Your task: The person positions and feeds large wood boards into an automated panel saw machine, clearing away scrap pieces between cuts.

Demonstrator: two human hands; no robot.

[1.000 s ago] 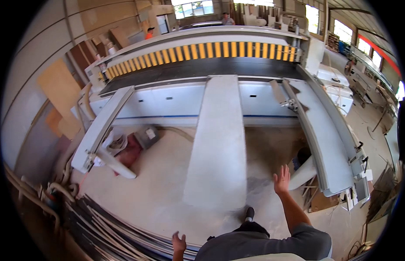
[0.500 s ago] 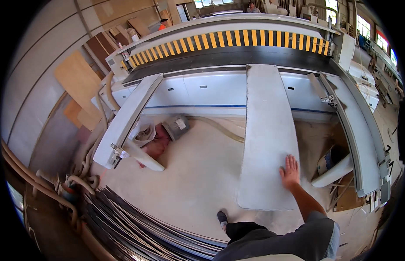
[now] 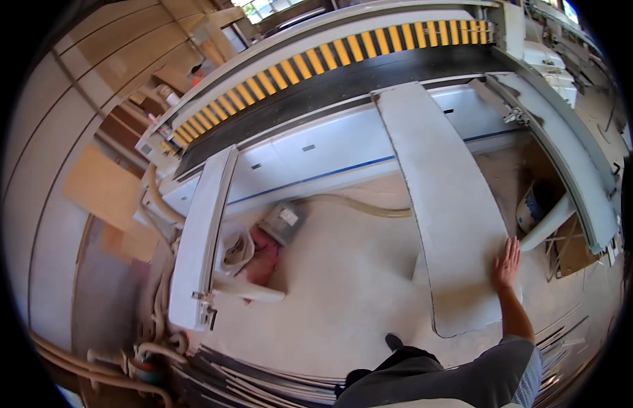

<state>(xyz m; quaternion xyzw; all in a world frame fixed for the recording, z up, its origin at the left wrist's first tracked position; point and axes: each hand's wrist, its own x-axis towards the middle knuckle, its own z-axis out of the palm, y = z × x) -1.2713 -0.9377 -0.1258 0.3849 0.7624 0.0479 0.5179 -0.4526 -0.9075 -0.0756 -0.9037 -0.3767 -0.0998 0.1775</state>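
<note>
My right hand [image 3: 507,265] lies flat, fingers stretched out, on the right edge of a long pale support arm [image 3: 442,204] near its rounded front end. This arm runs from the wide white machine with a yellow-and-black striped band [image 3: 330,58] toward me. To its left is a narrower arm [image 3: 202,238] with a rail and clamp; to its right is another railed arm [image 3: 561,149]. My left hand is out of the picture.
Below are a grey bin [image 3: 279,228], white sack [image 3: 235,253], red bag [image 3: 262,268] and bucket [image 3: 531,207]. Hoses [image 3: 160,350] lie at lower left, long strips [image 3: 262,377] along the bottom. Boards [image 3: 106,190] lean on the left wall. A person in orange [image 3: 196,80] stands behind the machine.
My right hand came down from the air onto the middle arm and has stayed there. My left hand, seen a second ago, has left the picture. The view has turned and tilted.
</note>
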